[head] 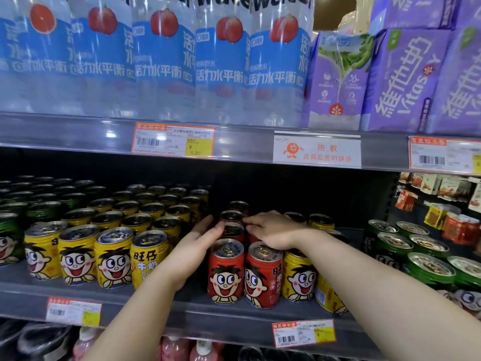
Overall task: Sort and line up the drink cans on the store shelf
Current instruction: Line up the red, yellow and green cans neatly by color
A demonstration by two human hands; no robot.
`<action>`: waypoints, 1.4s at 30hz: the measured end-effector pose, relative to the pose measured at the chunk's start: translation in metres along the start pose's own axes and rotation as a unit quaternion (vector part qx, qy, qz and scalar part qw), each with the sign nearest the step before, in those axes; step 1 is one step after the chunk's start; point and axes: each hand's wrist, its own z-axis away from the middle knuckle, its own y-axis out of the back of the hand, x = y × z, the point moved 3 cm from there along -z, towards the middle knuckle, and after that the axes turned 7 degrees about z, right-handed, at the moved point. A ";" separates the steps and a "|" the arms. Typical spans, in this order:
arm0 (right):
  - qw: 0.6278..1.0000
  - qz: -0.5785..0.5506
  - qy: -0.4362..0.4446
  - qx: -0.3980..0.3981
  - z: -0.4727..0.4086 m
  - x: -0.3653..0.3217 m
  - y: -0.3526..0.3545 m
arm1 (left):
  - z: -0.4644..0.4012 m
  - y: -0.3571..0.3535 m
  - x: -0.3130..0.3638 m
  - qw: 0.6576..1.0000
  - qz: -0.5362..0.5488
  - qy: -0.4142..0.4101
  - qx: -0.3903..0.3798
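Red cans (226,272) flanked: left hand (197,246) open at 9 o'clock, right hand (270,230) draped on tops. Rigid, slick, tippable; best gripped mid-body.

Both hands (197,246) (273,230) outstretched, fingers extended

Rear red cans (253,237) (under right hand (273,230))

Open gap behind red cans (235,267), between yellow cans (145,220) and shelf upright (390,201).
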 end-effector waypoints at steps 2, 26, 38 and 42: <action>1.000 -0.008 -0.002 -0.009 -0.002 0.000 -0.001 | 0.014 -0.002 0.002 0.996 -0.082 -0.028 -0.005; 0.986 0.013 0.141 0.087 -0.019 0.026 0.012 | 0.035 -0.015 -0.003 0.977 -0.195 -0.087 -0.017; 0.958 0.169 0.178 0.149 -0.055 0.059 0.028 | 0.032 -0.014 -0.007 0.976 -0.195 -0.096 0.007; 0.959 0.145 0.187 0.157 -0.072 0.059 0.028 | 0.030 -0.013 -0.010 0.977 -0.191 -0.095 0.014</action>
